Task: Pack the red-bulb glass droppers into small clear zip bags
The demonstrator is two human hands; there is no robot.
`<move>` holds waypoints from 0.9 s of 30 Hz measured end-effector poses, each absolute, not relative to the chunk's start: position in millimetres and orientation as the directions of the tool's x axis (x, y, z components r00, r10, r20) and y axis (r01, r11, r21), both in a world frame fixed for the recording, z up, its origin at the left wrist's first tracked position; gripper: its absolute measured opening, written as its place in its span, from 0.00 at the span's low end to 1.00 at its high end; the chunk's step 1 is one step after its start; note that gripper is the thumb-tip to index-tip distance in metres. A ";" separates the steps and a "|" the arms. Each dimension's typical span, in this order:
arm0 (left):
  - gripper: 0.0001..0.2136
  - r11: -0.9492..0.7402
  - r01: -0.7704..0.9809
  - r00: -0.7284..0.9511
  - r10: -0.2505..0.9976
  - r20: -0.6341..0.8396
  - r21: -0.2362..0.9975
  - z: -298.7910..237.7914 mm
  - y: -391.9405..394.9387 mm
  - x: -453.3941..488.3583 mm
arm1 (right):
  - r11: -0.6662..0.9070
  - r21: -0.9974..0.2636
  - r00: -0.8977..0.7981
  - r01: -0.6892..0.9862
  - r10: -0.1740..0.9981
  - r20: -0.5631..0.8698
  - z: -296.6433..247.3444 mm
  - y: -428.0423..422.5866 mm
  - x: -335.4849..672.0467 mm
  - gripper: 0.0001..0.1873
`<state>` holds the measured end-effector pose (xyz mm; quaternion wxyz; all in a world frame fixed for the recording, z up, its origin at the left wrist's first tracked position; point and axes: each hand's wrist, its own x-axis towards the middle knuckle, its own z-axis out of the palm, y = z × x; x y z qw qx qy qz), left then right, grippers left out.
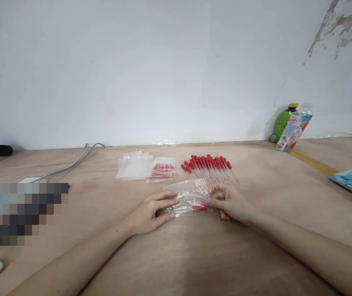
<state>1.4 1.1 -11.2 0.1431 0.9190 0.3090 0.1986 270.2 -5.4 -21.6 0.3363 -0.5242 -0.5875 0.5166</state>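
Here's the clear bag [186, 193], thin, crinkled, shiny plastic, a smooth red bulb [199, 207] showing near its right end! The right hand [230, 202] pinches its red-edged end; the left hand [154, 209], fingers parted, touches the opposite end, grip unclear. Just beyond the bag, slender red-topped droppers [209, 167] fan out.

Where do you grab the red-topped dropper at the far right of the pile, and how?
Best, I think, to pinch that dropper by its red bulb, coming from above and the right. The bulb is its thickest part, and other droppers crowd its left side. The right hand is holding the plastic bag, so it would need to let go first.
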 end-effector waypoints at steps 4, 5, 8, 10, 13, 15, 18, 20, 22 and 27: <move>0.15 -0.760 0.509 0.740 0.626 0.245 0.404 -11.9 2.6 1.3 | -0.096 -0.959 -0.317 0.268 0.931 -0.182 -19.4 -1.8 275.3 0.20; 0.15 -0.760 0.506 0.748 0.622 0.232 0.408 -10.8 3.0 1.2 | -0.106 -0.952 -0.344 0.286 0.916 -0.205 -17.9 1.1 278.0 0.19; 0.15 -0.776 0.476 0.788 0.585 0.190 0.413 -6.0 5.4 0.1 | -0.032 -0.918 -0.293 0.395 0.943 -0.158 -10.1 15.5 285.7 0.16; 0.16 -0.791 0.453 0.820 0.551 0.157 0.412 -3.4 7.7 -1.5 | 0.128 -0.854 -0.197 0.504 0.980 0.030 -3.1 28.8 286.1 0.12; 0.17 -0.801 0.444 0.833 0.534 0.142 0.402 -2.6 9.8 -4.0 | 0.326 -0.655 -0.155 0.682 0.939 0.306 7.3 49.8 272.3 0.07; 0.18 -0.804 0.445 0.832 0.534 0.149 0.395 -3.5 9.5 -5.0 | 0.372 -0.543 -0.207 0.752 0.917 0.342 12.3 62.5 253.9 0.06; 0.18 -0.808 0.444 0.834 0.531 0.151 0.388 -4.4 7.8 -5.3 | 0.291 -0.371 -0.211 0.882 0.947 0.241 16.0 77.9 222.3 0.08; 0.18 -0.808 0.447 0.835 0.531 0.145 0.385 -4.1 6.9 -5.0 | 0.220 -0.313 -0.168 0.924 0.968 0.184 16.9 85.5 204.4 0.10; 0.18 -0.806 0.448 0.834 0.533 0.145 0.387 -3.5 6.6 -4.8 | 0.176 -0.298 -0.136 0.938 0.979 0.152 17.5 90.3 191.3 0.12; 0.18 -0.804 0.437 0.832 0.532 0.157 0.404 -2.8 6.4 -4.3 | 0.112 -0.291 -0.077 0.950 0.989 0.129 17.1 89.6 174.6 0.16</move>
